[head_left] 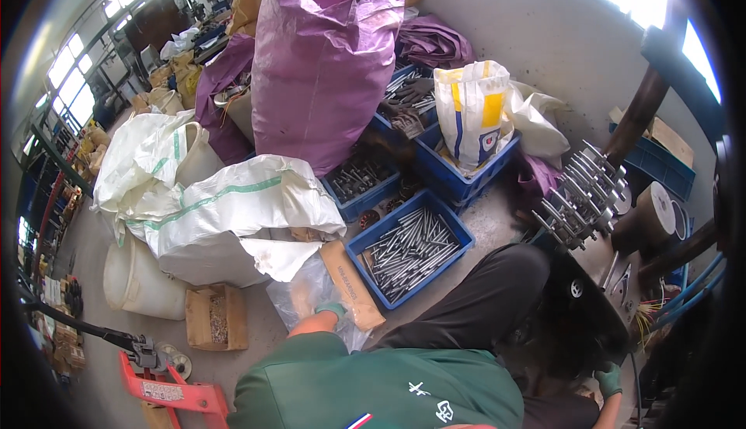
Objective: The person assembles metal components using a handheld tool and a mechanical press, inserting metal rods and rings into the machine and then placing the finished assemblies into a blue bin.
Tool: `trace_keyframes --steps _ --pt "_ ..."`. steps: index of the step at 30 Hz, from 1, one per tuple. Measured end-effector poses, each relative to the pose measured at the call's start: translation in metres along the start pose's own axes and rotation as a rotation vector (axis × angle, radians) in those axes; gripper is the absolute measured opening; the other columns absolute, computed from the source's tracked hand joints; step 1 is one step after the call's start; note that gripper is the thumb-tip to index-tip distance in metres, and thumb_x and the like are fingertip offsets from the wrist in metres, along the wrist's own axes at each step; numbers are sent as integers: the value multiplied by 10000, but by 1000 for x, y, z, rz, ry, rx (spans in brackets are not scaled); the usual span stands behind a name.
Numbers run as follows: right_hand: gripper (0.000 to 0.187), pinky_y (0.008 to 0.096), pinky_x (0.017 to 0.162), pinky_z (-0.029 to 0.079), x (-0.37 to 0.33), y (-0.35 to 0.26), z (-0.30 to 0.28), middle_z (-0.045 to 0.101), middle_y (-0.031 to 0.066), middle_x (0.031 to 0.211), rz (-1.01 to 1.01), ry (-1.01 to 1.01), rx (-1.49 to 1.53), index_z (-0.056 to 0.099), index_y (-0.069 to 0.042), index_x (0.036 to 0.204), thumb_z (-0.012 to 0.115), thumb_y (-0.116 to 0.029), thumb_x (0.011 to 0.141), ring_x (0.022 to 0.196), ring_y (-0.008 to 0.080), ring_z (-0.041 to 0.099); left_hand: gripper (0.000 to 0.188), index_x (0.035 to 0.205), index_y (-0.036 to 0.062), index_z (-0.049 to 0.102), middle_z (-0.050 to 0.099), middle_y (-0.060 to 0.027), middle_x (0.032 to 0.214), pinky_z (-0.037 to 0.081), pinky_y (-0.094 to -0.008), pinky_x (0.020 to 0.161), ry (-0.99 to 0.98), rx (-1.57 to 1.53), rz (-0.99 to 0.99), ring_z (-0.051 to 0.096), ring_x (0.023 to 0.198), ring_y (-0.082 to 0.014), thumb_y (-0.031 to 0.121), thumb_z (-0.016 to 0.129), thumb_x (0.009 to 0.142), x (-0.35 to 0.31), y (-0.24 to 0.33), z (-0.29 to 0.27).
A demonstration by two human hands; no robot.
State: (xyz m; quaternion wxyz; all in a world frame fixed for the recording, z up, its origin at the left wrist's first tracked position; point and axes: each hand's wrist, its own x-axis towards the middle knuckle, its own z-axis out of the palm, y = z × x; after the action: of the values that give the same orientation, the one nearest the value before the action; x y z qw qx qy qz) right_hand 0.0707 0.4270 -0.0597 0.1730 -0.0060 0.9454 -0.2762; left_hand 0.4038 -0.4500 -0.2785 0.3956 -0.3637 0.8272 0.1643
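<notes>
My left hand (332,309), in a green glove, is down at a clear plastic bag (289,298) beside a long brown cardboard box (351,283). Its fingers are too hidden to show whether they grip anything. Low on the right, my right hand (608,381), also in a green glove, is by the lower edge of a dark machine (594,305); its fingers are unclear. A blue crate (365,277) full of loose metal rods (416,252) stands just beyond the cardboard box. On top of the machine is a cluster of upright metal pins (584,196).
A tall purple sack (322,64) and white woven sacks (233,204) stand ahead. More blue crates (458,184) hold metal parts and a white-and-yellow bag (474,110). To the left are a small wooden box (216,318), a white tub (136,277) and a red pallet jack (167,390).
</notes>
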Motion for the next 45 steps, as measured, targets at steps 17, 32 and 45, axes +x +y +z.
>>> trace_keyframes --steps 17,32,45 --pt "597 401 969 561 -25 -343 -31 683 206 1251 -846 -17 109 641 31 1315 819 -229 808 1115 339 691 213 965 79 716 670 -123 950 580 -422 731 607 -168 1607 707 852 -349 173 848 827 -299 378 -307" --pt "399 320 796 582 11 -254 -3 700 49 1049 -245 -227 1122 652 -21 1200 763 -124 830 918 127 673 285 997 12 645 668 -45 868 508 -275 771 -447 -801 1743 618 844 -100 287 620 1065 -306 652 -180" --pt "141 222 490 451 93 -210 -31 649 -8 819 141 372 2079 653 -147 995 724 -268 979 651 109 602 350 1371 45 614 689 -57 1079 521 -252 664 -586 -950 1327 651 789 -114 238 529 1092 -304 657 -189"
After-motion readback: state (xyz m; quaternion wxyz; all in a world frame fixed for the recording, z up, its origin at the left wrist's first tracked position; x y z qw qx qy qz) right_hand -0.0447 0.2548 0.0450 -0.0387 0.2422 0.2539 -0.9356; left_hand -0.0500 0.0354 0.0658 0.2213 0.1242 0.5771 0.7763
